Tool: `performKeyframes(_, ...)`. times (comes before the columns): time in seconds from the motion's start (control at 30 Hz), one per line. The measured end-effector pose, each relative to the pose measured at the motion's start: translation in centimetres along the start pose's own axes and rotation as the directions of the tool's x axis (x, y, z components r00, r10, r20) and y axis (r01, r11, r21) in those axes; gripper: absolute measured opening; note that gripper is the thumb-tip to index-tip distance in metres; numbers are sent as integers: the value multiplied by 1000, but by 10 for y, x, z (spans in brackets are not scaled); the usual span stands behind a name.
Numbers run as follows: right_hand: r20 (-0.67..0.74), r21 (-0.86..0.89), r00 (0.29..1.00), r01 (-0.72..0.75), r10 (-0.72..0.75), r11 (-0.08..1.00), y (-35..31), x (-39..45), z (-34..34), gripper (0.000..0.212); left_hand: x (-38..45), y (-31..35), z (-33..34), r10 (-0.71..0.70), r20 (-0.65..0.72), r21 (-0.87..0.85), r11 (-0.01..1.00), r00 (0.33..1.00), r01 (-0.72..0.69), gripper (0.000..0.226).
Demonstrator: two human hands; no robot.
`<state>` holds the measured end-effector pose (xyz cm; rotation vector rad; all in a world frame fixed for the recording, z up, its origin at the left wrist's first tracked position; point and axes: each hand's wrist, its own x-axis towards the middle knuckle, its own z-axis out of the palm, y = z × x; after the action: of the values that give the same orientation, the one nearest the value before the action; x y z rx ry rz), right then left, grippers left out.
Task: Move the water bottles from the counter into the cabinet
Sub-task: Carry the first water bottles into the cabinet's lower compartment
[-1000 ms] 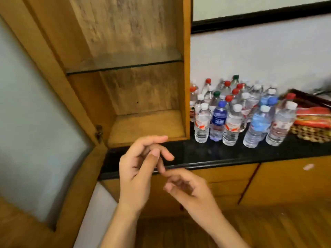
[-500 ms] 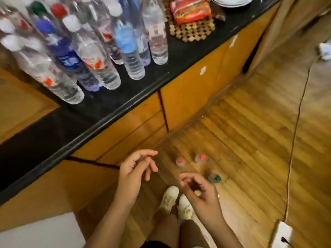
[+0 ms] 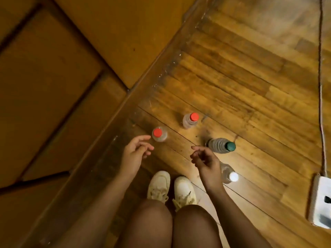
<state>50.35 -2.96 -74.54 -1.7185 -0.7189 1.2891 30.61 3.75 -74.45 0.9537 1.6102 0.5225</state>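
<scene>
I look straight down at the wooden floor. Several clear water bottles stand there: a red-capped bottle [image 3: 159, 134] just beyond my left hand's fingertips, a second red-capped bottle [image 3: 190, 120] farther off, a green-capped bottle [image 3: 220, 145] right of my right hand, and a white-capped bottle [image 3: 229, 175] partly hidden behind my right wrist. My left hand [image 3: 135, 153] is open with loosely curled fingers, holding nothing. My right hand [image 3: 206, 160] is also open and empty. The counter and the cabinet shelf are out of view.
Lower cabinet doors [image 3: 53, 77] fill the left half. My knees and white shoes [image 3: 171, 187] are below the hands. A white power strip [image 3: 320, 199] with its cord [image 3: 321, 86] lies at the right edge of the floor.
The view has swung from the counter and open cabinet down to the floor. Both hands have dropped low toward the bottles standing on the floor.
</scene>
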Motion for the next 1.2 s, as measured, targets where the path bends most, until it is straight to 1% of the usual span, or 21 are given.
performKeyframes(0.03,-11,3,1000,1,-1,1000,20,16,3,29,17,-18,6,-17,-27,-3,1000,999,17,32)
performKeyframes(0.1,-46,25,999,-5,6,1000,55,47,11,38,50,-50,15,-72,-88,-3,997,993,72,54)
performKeyframes(0.13,-74,37,997,-3,6,999,70,61,15,45,65,-63,17,-93,-92,10,996,991,94,65)
performKeyframes(0.2,-137,34,991,5,0,999,97,90,23,68,92,-87,22,-88,-30,70,993,996,90,85)
performKeyframes(0.3,-177,-18,983,49,-52,999,127,132,31,103,121,-115,29,-7,148,126,992,989,-12,105)
performKeyframes(0.37,-184,-51,977,97,-105,994,139,157,37,115,137,-129,33,38,230,95,994,972,-61,111)
performKeyframes(0.43,-207,-18,971,117,-118,993,148,179,41,119,150,-142,39,83,256,49,994,963,-99,114)
performKeyframes(0.53,-175,58,976,145,-133,988,155,201,44,115,161,-155,49,167,213,-1,985,963,-170,113)
performKeyframes(0.63,-150,49,970,202,-192,978,155,206,45,96,165,-158,54,243,193,-61,970,951,-236,102)
performKeyframes(0.7,-149,45,968,213,-205,976,153,205,44,81,166,-160,56,233,197,-48,972,952,-228,92)
performKeyframes(0.8,-151,56,972,192,-182,980,151,204,41,73,166,-159,57,173,193,-46,985,966,-167,89)
performKeyframes(0.87,-160,66,974,173,-160,983,147,203,41,73,167,-155,56,130,192,-64,991,973,-120,79)
performKeyframes(0.93,-181,92,974,156,-138,983,143,200,43,68,170,-151,55,86,175,-125,990,981,-65,61)
performKeyframes(0.97,-184,110,975,145,-124,983,142,197,44,65,170,-149,56,58,167,-171,985,984,-29,57)
performKeyframes(1.0,-183,127,978,128,-103,984,142,194,45,63,170,-148,56,23,165,-217,976,986,14,58)
performKeyframes(1.03,-175,141,981,104,-79,985,141,190,46,61,168,-147,57,-17,165,-260,964,986,60,59)
performKeyframes(1.1,-146,175,989,48,-22,983,138,182,47,56,163,-142,57,-90,167,-313,939,982,139,53)
performKeyframes(1.17,-114,212,993,-14,39,977,130,174,48,54,157,-133,55,-152,182,-320,925,971,205,45)
performKeyframes(1.2,-95,230,993,-43,67,972,124,170,49,54,153,-126,52,-187,188,-313,919,964,239,44)
